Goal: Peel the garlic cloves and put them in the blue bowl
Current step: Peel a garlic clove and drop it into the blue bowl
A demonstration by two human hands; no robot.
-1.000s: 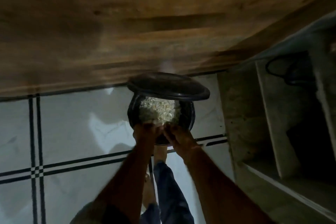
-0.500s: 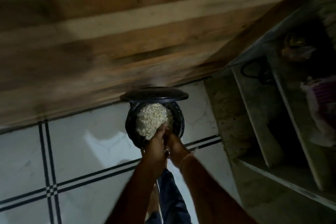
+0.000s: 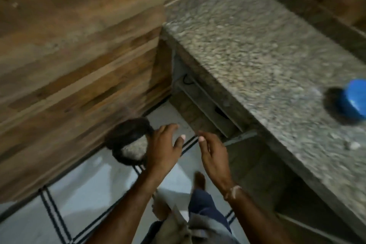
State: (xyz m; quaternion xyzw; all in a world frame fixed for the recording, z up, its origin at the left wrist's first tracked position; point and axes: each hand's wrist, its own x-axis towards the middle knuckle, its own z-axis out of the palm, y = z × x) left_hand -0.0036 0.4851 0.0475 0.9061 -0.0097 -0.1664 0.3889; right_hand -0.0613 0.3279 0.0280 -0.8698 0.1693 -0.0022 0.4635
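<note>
Both hands are empty as far as you can see: your left hand (image 3: pixel 164 148) has its fingers spread and nearly straight and holds nothing, and your right hand (image 3: pixel 213 157) has its fingers loosely bent with nothing visible in them, though the palm side is hidden. The frame is motion-blurred. The round blue plastic bowl (image 3: pixel 352 101) sits well off to the right of your right fingers, on the speckled grey granite counter (image 3: pixel 257 55), cut by the frame edge. No garlic cloves can be made out. A small pale speck (image 3: pixel 351 145) lies on the counter near the bowl, too blurry to call. The dark round bin (image 3: pixel 118 155) with pale flaky scraps (image 3: pixel 134 147) inside is just left of your left fingers, down on the white tiled floor (image 3: pixel 89 180). The left fingertips are close to its rim, so a fast swing could clip it and tip scraps onto the tiles by your bare foot (image 3: pixel 199 181). Your right fingers are near the counter's underside edge, so rising quickly could knock the knuckles. The bowl is also near the counter's front, and a rushed reach could shove it off.
</note>
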